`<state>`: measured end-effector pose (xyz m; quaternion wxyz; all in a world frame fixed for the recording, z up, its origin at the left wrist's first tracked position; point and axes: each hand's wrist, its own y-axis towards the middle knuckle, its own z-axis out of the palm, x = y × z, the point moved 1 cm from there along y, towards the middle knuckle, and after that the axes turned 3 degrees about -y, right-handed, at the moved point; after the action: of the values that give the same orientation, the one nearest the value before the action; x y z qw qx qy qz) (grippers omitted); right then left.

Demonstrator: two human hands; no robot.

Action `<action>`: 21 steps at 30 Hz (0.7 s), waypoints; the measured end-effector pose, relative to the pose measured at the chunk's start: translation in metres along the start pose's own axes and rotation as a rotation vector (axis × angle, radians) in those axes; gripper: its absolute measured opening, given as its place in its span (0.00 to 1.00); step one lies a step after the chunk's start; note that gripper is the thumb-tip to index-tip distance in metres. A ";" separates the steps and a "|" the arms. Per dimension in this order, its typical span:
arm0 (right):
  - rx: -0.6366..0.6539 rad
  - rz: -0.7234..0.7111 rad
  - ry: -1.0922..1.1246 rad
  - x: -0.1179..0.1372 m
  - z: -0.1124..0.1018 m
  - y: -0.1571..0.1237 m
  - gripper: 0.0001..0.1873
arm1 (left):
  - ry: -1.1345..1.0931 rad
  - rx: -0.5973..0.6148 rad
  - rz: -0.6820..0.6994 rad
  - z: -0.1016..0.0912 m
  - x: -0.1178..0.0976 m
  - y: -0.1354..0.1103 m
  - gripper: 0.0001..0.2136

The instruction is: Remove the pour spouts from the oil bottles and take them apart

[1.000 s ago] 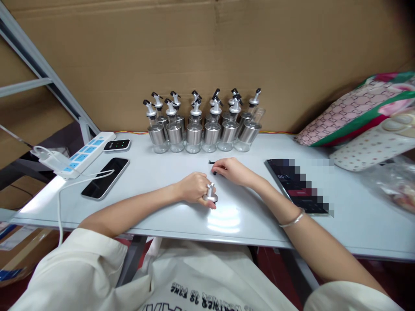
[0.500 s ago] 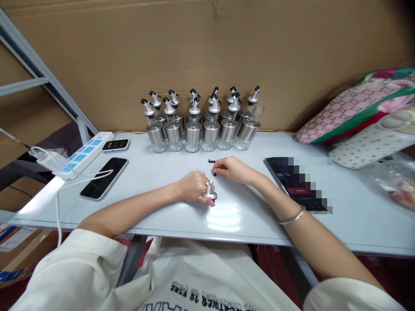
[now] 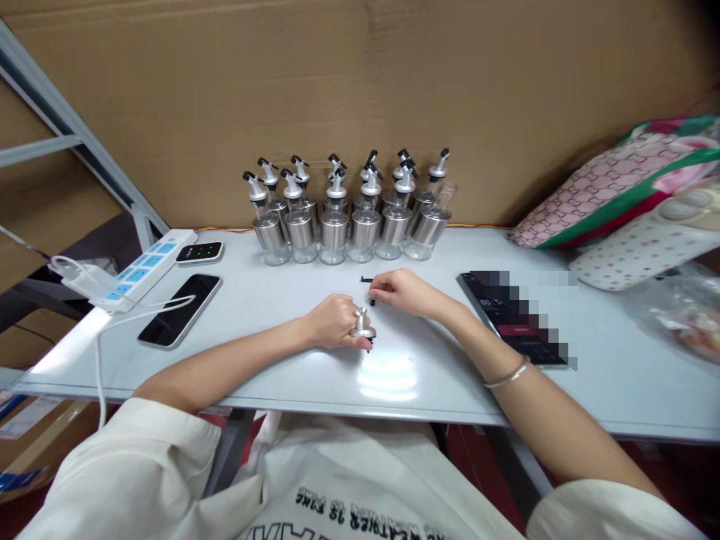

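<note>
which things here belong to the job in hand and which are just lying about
Likely part of the job:
silver spout in the left hand
small black piece at the right hand
black strip near it
bottles, most with similar spouts

Apparently just lying about:
phone at left
power strip
small device beside it
touchscreen at right
patterned bag
spotted container

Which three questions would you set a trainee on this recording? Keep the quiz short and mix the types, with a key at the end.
1. Fill in: the silver pourer is held in the person's ____ hand.
2. True or false: every bottle in the front row has a pourer fitted.
3. Where do small black parts show?
A) at the right hand
B) on the power strip
C) on the patterned bag

Key:
1. Left hand.
2. False: the rightmost front bottle has a bare neck.
3. A.
</note>
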<state>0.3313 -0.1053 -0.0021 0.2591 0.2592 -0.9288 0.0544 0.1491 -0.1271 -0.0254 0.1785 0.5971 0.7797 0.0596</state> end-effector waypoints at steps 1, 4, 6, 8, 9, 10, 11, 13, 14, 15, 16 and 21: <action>-0.024 -0.010 -0.010 0.001 0.000 0.000 0.12 | -0.005 -0.002 -0.017 0.000 0.000 0.000 0.41; -0.117 -0.063 -0.006 0.007 -0.001 -0.001 0.17 | -0.013 -0.064 -0.131 0.000 0.002 0.000 0.42; -0.183 -0.116 0.017 0.015 -0.002 -0.004 0.18 | -0.029 -0.156 -0.296 -0.002 0.004 0.000 0.42; -0.242 -0.178 0.027 0.024 -0.003 -0.007 0.19 | -0.074 -0.245 -0.489 -0.004 0.005 0.000 0.40; -0.265 -0.212 0.028 0.028 -0.003 -0.009 0.19 | -0.110 -0.276 -0.568 -0.006 0.005 0.000 0.40; -0.284 -0.246 0.027 0.031 -0.004 -0.011 0.19 | -0.151 -0.297 -0.626 -0.006 0.005 0.001 0.39; -0.301 -0.278 0.027 0.034 -0.004 -0.012 0.18 | -0.190 -0.309 -0.661 -0.007 0.005 0.001 0.39; -0.325 -0.328 0.022 0.036 -0.003 -0.014 0.15 | -0.242 -0.320 -0.683 -0.006 0.006 0.001 0.39; -0.334 -0.344 0.018 0.036 -0.003 -0.014 0.14 | -0.252 -0.322 -0.684 -0.006 0.007 0.001 0.39; -0.341 -0.353 0.012 0.036 -0.002 -0.014 0.13 | -0.255 -0.322 -0.682 -0.005 0.008 0.001 0.39; -0.346 -0.356 0.008 0.035 -0.001 -0.014 0.12 | -0.259 -0.320 -0.680 -0.004 0.008 0.001 0.38; -0.350 -0.347 0.000 0.036 -0.001 -0.014 0.14 | -0.334 -0.333 -0.704 -0.003 0.010 0.001 0.38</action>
<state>0.3128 -0.1332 0.0162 0.3056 0.3662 -0.8656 -0.1526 0.1463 -0.1165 -0.0242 0.4058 0.2590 0.8762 0.0226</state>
